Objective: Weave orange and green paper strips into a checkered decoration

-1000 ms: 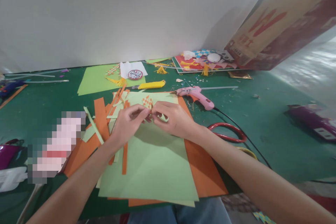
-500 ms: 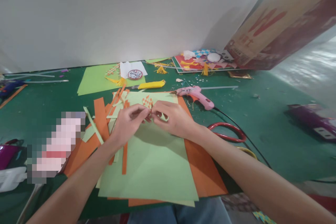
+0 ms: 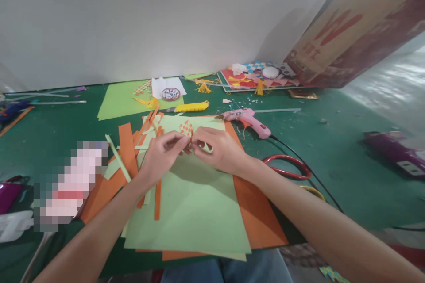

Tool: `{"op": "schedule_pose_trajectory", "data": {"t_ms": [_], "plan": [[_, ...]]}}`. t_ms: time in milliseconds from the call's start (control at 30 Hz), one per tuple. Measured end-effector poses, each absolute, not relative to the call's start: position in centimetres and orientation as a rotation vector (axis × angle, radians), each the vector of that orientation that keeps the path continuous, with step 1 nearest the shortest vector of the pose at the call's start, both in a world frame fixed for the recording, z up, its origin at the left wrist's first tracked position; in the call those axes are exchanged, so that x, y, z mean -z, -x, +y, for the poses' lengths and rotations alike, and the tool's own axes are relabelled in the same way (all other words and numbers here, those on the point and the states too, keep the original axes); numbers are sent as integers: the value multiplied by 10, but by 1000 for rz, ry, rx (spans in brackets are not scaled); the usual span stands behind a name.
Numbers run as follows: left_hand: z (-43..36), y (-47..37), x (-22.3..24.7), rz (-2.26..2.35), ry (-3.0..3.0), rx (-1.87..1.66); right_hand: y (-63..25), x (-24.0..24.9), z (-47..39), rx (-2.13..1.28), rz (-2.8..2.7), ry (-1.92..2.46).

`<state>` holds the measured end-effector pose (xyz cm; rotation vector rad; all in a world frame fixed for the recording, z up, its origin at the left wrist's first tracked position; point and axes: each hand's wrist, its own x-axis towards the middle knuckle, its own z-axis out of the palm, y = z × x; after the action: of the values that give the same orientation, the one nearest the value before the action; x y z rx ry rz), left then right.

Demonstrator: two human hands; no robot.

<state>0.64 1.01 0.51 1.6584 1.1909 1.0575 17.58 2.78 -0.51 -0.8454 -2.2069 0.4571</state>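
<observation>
Both hands meet above a stack of pale green paper [image 3: 199, 212]. Between their fingertips is a small woven paper piece [image 3: 186, 128] in an orange and white check. My left hand [image 3: 165, 152] pinches its lower edge from the left, thumb against fingers. From the right, my right hand [image 3: 215, 148] is closed on the same piece, its fingers curled. Their fingers hide the lower part of the piece. Orange paper strips [image 3: 158, 194] and pale green strips [image 3: 118, 159] lie beside my left hand. Under the green stack, orange paper [image 3: 255, 212] shows at the right.
A pink glue gun [image 3: 247, 120] rests right of my hands, its cord running toward the front. Behind lie a yellow utility knife [image 3: 191, 106] and yellow tassels [image 3: 204, 87]. Red-handled scissors [image 3: 287, 157] sit near my right forearm. A paper bag [image 3: 352, 31] stands at the back right.
Hardly anything differs. My fingertips have shifted very slightly on the woven paper piece, and both hands stay in place.
</observation>
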Motion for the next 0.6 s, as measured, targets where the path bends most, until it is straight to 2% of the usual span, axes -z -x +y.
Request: {"op": "schedule_pose_trajectory", "data": {"t_ms": [600], "plan": [[10, -6, -5, 1188, -1660, -1053, -176, 4, 28, -462, -2209, 835]]}}
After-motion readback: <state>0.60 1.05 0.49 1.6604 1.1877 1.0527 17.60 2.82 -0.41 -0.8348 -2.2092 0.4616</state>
